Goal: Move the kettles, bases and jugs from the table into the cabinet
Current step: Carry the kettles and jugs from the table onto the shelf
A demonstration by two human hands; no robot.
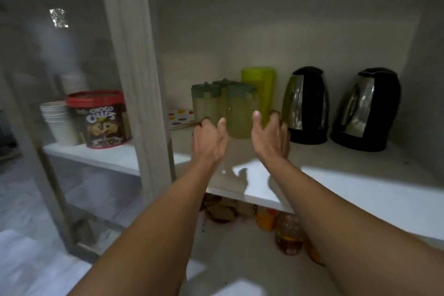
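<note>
While both arms reach into the cabinet, the left hand [210,138] and right hand [269,133] hover over the shelf [360,175] with fingers spread and loose, gripping nothing. The front jug [240,108], pale green with a dark green lid, stands upright between them. The left thumb rises just beside its left wall and the right thumb overlaps its right edge. Whether either thumb touches it cannot be told.

The left hand's curled fingertips lie in front of the foot of the left jug [205,101], which stands just beside the front one. A back jug [224,83] shows only its lid behind the pair. A tall jug [260,81], lime green, stands behind the right hand.

To the right, the left kettle [306,106] sits near that hand's fingers, and the right kettle [366,108] stands just beside it, both upright on the shelf.

A spotted plate [180,119] lies left of the jugs. Behind the glass door [72,55] are a tub [103,118] and stacked cups [56,120]. Bottles [288,233] stand below the shelf.
</note>
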